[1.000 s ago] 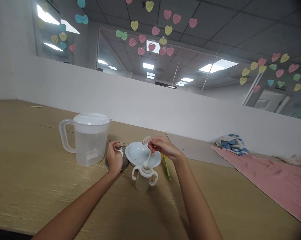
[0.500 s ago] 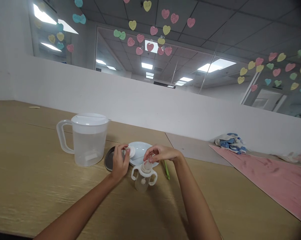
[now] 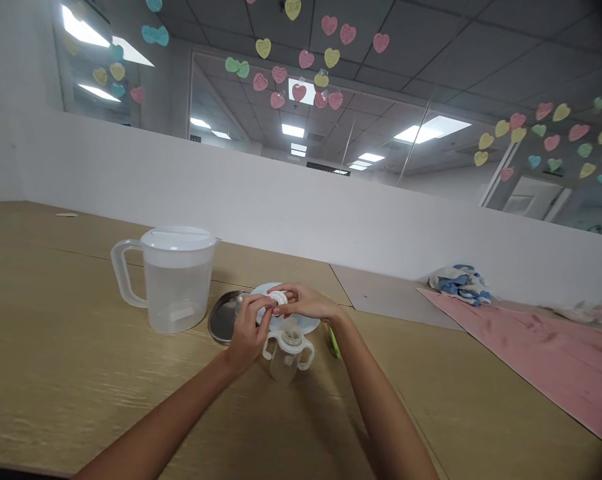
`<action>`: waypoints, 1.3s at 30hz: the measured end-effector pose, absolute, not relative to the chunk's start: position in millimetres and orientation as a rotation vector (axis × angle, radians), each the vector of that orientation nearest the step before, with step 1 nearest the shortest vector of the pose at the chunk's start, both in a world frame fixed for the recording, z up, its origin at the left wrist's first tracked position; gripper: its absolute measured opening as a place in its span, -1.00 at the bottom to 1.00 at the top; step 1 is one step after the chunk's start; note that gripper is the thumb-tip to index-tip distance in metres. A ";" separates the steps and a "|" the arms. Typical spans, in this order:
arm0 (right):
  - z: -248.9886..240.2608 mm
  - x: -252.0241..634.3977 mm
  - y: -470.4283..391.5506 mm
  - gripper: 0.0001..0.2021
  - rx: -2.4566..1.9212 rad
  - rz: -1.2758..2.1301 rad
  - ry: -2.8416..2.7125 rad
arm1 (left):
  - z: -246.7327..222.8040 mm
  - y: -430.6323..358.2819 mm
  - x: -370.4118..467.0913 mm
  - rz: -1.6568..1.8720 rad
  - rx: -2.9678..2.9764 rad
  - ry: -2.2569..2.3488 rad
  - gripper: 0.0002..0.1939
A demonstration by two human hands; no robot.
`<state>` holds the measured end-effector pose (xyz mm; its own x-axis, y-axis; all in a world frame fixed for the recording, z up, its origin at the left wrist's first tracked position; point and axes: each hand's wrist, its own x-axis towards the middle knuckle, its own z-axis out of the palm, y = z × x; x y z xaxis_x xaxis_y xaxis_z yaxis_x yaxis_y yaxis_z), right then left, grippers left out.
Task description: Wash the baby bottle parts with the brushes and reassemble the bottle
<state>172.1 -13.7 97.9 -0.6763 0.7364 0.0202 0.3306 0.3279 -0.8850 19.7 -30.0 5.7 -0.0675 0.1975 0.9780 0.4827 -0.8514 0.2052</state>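
Note:
A white bottle ring (image 3: 279,297) is held between both hands, above a pale plate. My left hand (image 3: 251,329) is closed, its thumb and fingertips pinched at the ring's near side. My right hand (image 3: 305,303) is closed on the ring from the right, and its fingers meet the left fingertips. Any small part between the fingertips is hidden. Just below them a clear baby bottle (image 3: 283,365) with two white handles stands upright on the table, its mouth uncovered. Behind it, the plate (image 3: 308,325) is partly covered by the hands.
A lidded clear pitcher (image 3: 178,287) stands left of a round metal tray (image 3: 223,320). Right of the bottle lies a bright green handle (image 3: 334,342). A pink cloth (image 3: 531,353) spreads at the right, with a crumpled blue-and-white cloth (image 3: 461,285) by the wall.
My right hand has lifted from the bottle's mouth up and left to the white ring at my left hand. The clear piece at the mouth is gone from there.

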 end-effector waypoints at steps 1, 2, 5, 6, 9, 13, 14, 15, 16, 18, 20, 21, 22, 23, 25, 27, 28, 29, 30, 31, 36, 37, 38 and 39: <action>97.5 171.3 -13.3 -0.60 -0.948 1.299 -2.149 | 6.4 -29.6 19.7 -2.018 -1.991 -0.780 -0.82; 96.9 170.9 -12.7 -0.59 -0.969 1.277 -2.126 | 6.9 -28.9 19.5 -2.010 -2.005 -0.825 -0.84; 94.5 171.1 -10.1 -0.53 -1.053 1.125 -2.091 | 7.2 -25.8 17.6 -1.982 -2.112 -0.979 -0.84; 93.7 171.5 -9.1 -0.51 -1.074 1.069 -2.083 | 7.0 -24.5 16.4 -1.975 -2.160 -1.021 -0.84; 90.7 173.1 -6.5 -0.48 -1.128 0.970 -2.063 | 5.1 -20.3 12.5 -1.968 -2.303 -1.075 -0.82; 88.0 174.8 -5.5 -0.48 -1.216 0.931 -2.041 | 1.3 -17.8 10.9 -1.986 -2.363 -1.140 -0.81; 88.2 174.8 -5.7 -0.46 -1.226 0.921 -2.037 | 0.6 -18.0 11.4 -1.992 -2.365 -1.165 -0.81; 88.7 174.7 -6.2 -0.44 -1.232 0.912 -2.036 | 0.3 -18.5 12.2 -2.000 -2.368 -1.189 -0.81; 89.5 174.2 -6.7 -0.42 -1.233 0.903 -2.038 | 0.3 -19.2 13.2 -2.010 -2.372 -1.210 -0.81; 91.1 172.0 -7.6 -0.39 -1.230 0.883 -2.036 | 1.9 -20.5 14.7 -2.043 -2.365 -1.242 -0.80; 91.9 168.4 -7.9 -0.39 -1.229 0.853 -2.002 | 5.2 -21.2 15.0 -2.082 -2.332 -1.259 -0.80; 91.9 166.2 -7.7 -0.40 -1.225 0.835 -1.975 | 7.1 -21.2 14.5 -2.098 -2.311 -1.262 -0.80; 91.6 163.9 -7.3 -0.41 -1.219 0.814 -1.946 | 9.1 -20.9 13.8 -2.108 -2.293 -1.261 -0.80; 91.1 161.8 -6.8 -0.42 -1.213 0.792 -1.917 | 11.0 -20.5 13.0 -2.113 -2.281 -1.255 -0.79; 90.2 158.8 -5.8 -0.44 -1.210 0.746 -1.866 | 14.2 -19.3 11.0 -2.115 -2.276 -1.241 -0.78; 90.1 158.1 -5.8 -0.44 -1.230 0.721 -1.832 | 15.8 -18.0 9.1 -2.104 -2.295 -1.235 -0.78; 90.7 158.8 -6.4 -0.43 -1.242 0.727 -1.836 | 15.9 -17.4 8.2 -2.091 -2.312 -1.235 -0.78; 91.8 160.2 -7.4 -0.43 -1.249 0.745 -1.859 | 15.6 -16.8 7.5 -2.070 -2.333 -1.237 -0.79; 93.6 162.2 -8.9 -0.42 -1.248 0.766 -1.896 | 14.9 -16.2 6.8 -2.044 -2.356 -1.234 -0.79; 95.8 164.7 -10.8 -0.42 -1.240 0.784 -1.943 | 14.0 -15.7 6.4 -2.017 -2.379 -1.226 -0.80; 110.3 178.7 -22.6 -0.49 -1.175 0.869 -2.135 | 8.2 -13.3 8.3 -1.962 -2.447 -1.139 -0.82; 112.6 180.5 -24.6 -0.50 -1.166 0.905 -2.162 | 7.1 -12.9 8.9 -1.960 -2.455 -1.124 -0.82; 114.4 181.7 -26.4 -0.50 -1.160 0.933 -2.185 | 6.1 -12.5 9.4 -1.955 -2.468 -1.110 -0.82; 115.8 182.2 -27.9 -0.51 -1.159 0.952 -2.206 | 5.0 -12.4 9.7 -1.946 -2.485 -1.095 -0.82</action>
